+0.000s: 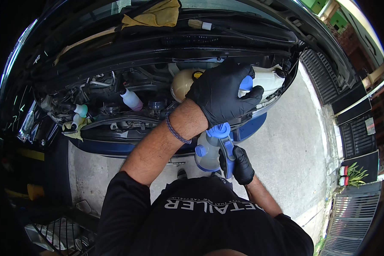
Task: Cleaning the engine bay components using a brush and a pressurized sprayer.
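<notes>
My left hand (pixel 224 92), in a black glove, reaches over the right side of an open engine bay. Its thumb and fingers curl around a blue rounded part (pixel 246 84); whether that belongs to the sprayer is hidden. My right hand (pixel 241 166), also gloved in black, grips the blue handle of a hand-held sprayer bottle (pixel 208 156) with a translucent body. The sprayer is in front of the car's dark blue bumper. Behind my left hand sit a beige round reservoir (pixel 182 84) with a yellow-marked black cap and a white plastic tank (pixel 268 80).
A spray bottle with pinkish liquid (pixel 132 100) leans inside the engine bay. Another bottle with a green collar (pixel 81 110) and a yellowish cloth (pixel 80 129) are at the left. On the cowl lie a yellow cloth (pixel 156 14) and a detailing brush (pixel 200 24). Potted plants (pixel 355 174) line the right.
</notes>
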Demonstrator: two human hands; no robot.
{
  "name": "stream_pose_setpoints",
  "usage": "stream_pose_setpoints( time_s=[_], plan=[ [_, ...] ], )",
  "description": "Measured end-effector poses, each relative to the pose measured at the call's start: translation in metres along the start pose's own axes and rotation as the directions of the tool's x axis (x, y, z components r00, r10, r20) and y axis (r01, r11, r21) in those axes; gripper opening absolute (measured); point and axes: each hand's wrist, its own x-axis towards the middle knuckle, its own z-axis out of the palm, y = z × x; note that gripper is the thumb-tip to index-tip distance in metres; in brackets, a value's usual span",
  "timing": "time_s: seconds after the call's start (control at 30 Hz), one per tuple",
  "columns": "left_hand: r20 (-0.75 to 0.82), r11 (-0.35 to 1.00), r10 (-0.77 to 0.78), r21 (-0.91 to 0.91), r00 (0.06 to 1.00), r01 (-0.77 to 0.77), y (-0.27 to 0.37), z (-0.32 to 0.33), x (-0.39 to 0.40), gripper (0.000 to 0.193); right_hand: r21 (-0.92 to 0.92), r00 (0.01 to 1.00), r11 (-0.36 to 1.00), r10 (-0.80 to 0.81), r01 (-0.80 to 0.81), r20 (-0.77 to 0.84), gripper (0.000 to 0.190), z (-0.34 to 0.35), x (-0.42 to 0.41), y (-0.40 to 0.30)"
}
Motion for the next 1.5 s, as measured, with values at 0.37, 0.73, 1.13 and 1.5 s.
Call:
stream_pose_setpoints(
  time_s=[0.37,0.73,1.13,1.5],
  plan=[
    [0.243,0.988,0.143,-0.089,0.960,-0.124,-0.014,0.026,-0.043,0.028,-0.450,0.986,0.892,-0.049,-0.030,-0.162,0.021,0.012,-0.015,-0.030],
    [0.186,0.944,0.330,-0.065,0.926,-0.323,-0.002,0.038,-0.058,0.032,-0.592,0.974,0.797,-0.019,-0.121,-0.225,0.015,-0.006,-0.037,-0.027],
    [0.119,0.941,0.317,-0.166,0.941,-0.296,0.010,0.000,-0.014,0.034,-0.561,0.969,0.828,-0.148,0.012,-0.197,0.007,-0.006,-0.030,-0.033],
    [0.120,0.938,0.255,-0.273,0.959,-0.215,0.018,-0.002,-0.007,0.029,-0.559,0.974,0.825,-0.058,-0.078,-0.220,0.009,-0.006,-0.043,-0.027]
  ],
)
